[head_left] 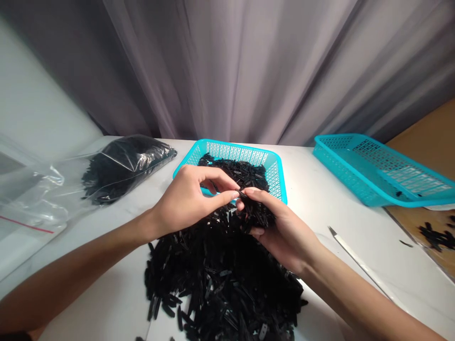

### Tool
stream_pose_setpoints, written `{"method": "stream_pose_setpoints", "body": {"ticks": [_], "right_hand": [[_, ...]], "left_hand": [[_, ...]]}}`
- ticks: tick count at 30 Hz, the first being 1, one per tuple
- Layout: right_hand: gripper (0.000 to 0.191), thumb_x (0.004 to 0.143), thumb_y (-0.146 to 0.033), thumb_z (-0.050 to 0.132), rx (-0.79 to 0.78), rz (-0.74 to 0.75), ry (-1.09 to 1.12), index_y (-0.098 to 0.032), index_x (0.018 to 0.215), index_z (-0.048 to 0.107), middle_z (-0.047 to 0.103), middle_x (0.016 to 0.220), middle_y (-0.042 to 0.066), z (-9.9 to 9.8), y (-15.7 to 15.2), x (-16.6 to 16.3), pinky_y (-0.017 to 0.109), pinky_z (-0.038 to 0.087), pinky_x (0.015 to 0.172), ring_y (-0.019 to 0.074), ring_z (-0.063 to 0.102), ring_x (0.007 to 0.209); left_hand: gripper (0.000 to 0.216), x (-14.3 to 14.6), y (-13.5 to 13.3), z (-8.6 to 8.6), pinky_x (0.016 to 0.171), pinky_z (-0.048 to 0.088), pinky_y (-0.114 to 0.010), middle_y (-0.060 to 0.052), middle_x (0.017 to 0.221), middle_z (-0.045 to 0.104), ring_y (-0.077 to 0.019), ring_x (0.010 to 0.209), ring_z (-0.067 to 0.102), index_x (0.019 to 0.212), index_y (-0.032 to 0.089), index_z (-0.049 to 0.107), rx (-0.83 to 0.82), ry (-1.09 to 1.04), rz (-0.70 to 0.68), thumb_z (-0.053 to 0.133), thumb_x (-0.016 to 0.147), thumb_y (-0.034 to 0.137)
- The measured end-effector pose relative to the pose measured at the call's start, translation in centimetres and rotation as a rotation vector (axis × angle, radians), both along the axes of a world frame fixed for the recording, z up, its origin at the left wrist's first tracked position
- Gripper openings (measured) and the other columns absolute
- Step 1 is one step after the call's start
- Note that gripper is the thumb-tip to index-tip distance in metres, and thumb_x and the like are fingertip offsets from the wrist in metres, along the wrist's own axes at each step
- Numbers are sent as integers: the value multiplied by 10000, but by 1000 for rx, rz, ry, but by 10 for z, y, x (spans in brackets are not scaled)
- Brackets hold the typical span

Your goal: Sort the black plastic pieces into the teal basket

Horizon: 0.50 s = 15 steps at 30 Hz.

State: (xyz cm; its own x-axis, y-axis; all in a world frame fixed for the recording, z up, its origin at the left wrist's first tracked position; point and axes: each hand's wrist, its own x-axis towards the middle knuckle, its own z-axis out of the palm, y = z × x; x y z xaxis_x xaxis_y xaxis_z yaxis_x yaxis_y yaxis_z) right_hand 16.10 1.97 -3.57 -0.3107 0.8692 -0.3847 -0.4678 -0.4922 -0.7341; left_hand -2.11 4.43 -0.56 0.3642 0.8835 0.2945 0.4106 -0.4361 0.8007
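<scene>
My left hand (194, 196) pinches one end of a small black strip-like piece (241, 193) between thumb and fingertips. The thumb and forefinger of my right hand (284, 222) close on the other end of it. Cupped in my right palm is a bunch of similar black pieces (261, 214). Both hands meet above a large heap of loose black pieces (227, 279) on the white table. Just behind them stands a blue plastic basket (283, 182) partly filled with more black pieces; my hands hide its front side.
A clear plastic bag (131, 156) of black pieces lies at the left. On the right a second blue basket (341, 163) holds a few bits. A white-handled craft knife (359, 263) rests near my right forearm. Black pieces (437, 237) lie on a brown surface at far right.
</scene>
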Motion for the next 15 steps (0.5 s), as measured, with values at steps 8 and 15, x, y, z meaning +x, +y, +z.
{"method": "stream_pose_setpoints", "body": {"ticks": [8,15], "right_hand": [[105,880,-271,681,3,-16,-2,-182,827,697,639,770,-9,4,0,1,168,332,435,94,530,688],[102,873,-282,695,18,-23,-5,-190,831,700,644,748,-7,8,0,2,173,321,418,95,522,655]], "left_hand": [[75,-2,1,0,659,547,-108,45,781,777,-77,710,708,842,215,793,-3,-17,15,743,815,168],[55,-4,4,-3,710,570,-128,27,837,791,-101,779,733,842,214,801,27,-63,49,788,792,197]]}}
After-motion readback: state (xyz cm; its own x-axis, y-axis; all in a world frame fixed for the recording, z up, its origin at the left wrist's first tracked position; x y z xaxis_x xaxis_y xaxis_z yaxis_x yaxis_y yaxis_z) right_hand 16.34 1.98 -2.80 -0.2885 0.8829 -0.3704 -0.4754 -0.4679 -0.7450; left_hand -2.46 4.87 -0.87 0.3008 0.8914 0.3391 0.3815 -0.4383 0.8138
